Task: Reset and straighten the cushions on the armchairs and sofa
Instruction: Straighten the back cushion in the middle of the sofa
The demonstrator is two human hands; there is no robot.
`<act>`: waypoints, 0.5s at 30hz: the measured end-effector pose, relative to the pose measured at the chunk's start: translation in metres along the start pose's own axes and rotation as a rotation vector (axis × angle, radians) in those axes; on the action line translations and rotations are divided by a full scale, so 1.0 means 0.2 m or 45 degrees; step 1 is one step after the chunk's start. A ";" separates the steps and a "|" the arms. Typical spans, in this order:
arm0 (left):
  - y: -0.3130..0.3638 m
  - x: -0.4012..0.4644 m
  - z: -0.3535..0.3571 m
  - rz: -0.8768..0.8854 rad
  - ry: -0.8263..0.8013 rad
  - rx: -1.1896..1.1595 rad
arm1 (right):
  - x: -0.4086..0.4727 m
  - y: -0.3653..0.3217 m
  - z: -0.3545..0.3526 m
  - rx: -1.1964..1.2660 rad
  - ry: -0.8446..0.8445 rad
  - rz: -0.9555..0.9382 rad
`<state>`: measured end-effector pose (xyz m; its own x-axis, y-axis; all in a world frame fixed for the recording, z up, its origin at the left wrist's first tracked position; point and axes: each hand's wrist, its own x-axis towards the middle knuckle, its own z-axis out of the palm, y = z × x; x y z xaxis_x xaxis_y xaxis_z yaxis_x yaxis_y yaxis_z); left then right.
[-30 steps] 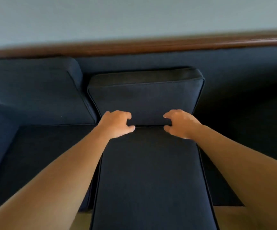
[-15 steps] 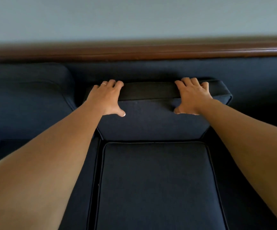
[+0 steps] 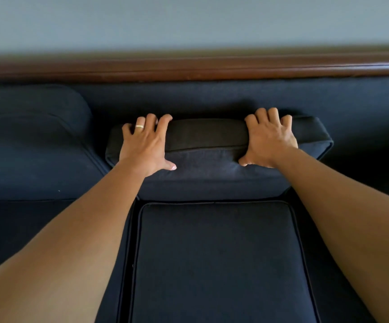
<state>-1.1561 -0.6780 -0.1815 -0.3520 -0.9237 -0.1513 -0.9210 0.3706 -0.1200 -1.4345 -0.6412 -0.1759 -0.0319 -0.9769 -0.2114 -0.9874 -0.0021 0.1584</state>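
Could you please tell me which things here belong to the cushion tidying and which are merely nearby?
Part of the job:
- middle back cushion, gripped along its top edge by the left hand and right hand
- seat cushion in front of it
- left back cushion

Merely nearby:
- wooden rail
- wall
- ring

Dim, soft, even light; deep shadow at the sofa right end. Wide-angle bending curves the wooden rail; edges slightly blurred.
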 end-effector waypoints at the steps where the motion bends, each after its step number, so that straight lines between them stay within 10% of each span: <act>1: 0.01 -0.04 0.00 -0.007 -0.021 0.019 | -0.05 0.00 0.01 0.003 0.014 0.001; 15: 0.12 -0.52 -0.09 0.199 -0.048 0.138 | -0.65 -0.04 0.11 0.043 0.207 -0.139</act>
<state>-1.1448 -0.5748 -0.1510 -0.4810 -0.8504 -0.2132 -0.8313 0.5197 -0.1971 -1.4252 -0.5089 -0.1715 0.0987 -0.9929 -0.0666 -0.9883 -0.1057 0.1102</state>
